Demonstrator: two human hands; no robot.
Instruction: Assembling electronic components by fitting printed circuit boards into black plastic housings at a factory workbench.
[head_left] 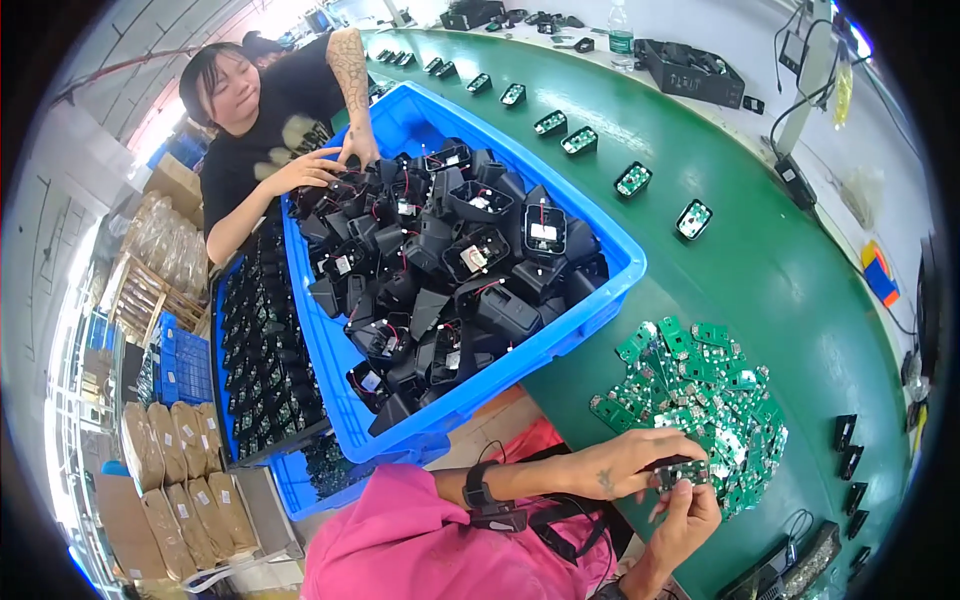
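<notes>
Over the near edge of the green bench, my left hand (628, 464) and my right hand (683, 522) meet around a small circuit board (684, 474). Fingers of both hands are closed on it, the right thumb pressing its near face. A dark edge shows behind the board; whether that is a black housing I cannot tell. Just beyond my hands spreads a loose heap of green circuit boards (720, 390). To my left stands a large blue bin (625, 265), piled with black plastic housings (510, 312), many with thin red wires and a whitish part inside.
Across the bin, a co-worker's hands (305, 172) reach into the housings. A curved row of housings with boards (633, 180) runs along the green bench (790, 300). Black parts (846, 430) lie at right. A black box (690, 75) and bottle (620, 40) stand behind; cartons (150, 450) at left.
</notes>
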